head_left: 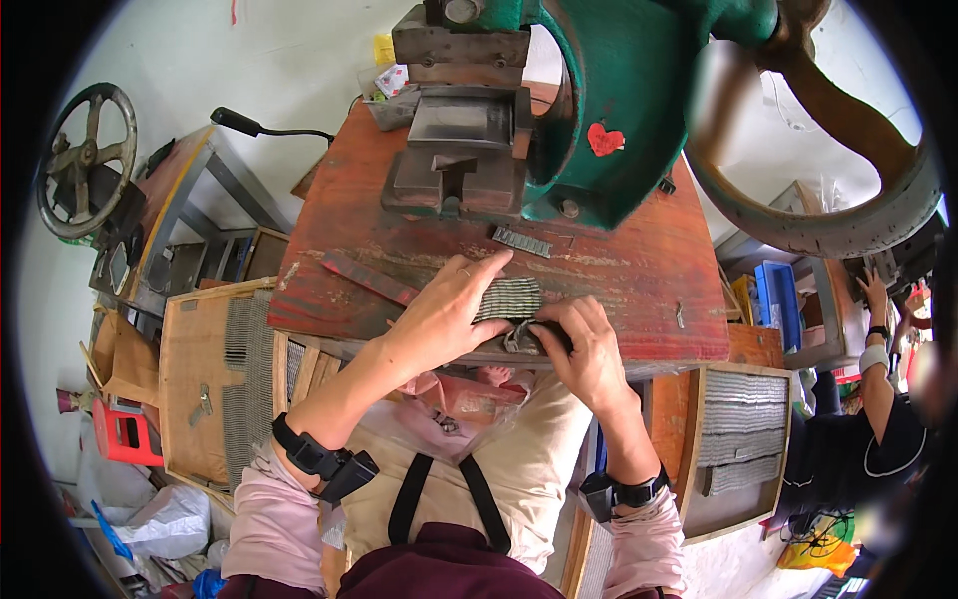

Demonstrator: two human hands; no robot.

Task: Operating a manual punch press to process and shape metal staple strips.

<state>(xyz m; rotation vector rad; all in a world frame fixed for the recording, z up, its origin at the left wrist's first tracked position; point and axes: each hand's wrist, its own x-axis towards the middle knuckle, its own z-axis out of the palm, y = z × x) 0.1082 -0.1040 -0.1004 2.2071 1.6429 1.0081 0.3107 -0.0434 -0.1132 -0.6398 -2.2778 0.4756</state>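
Observation:
A small stack of ridged grey metal strips stands near the front edge of the red-brown worktable. My left hand is closed round it, index finger along its far side and thumb on its near side. My right hand is at the stack's near right corner, with thumb and index finger pinched beside a small dark crumpled piece; its kind is unclear. One loose ridged strip lies beyond the stack, in front of the green hand press and its metal die block.
A flat red bar lies on the table to the left. Wooden trays of strips stand left and right. The press's large handwheel hangs over the right. A co-worker's arm is at the far right; a red stool stands left.

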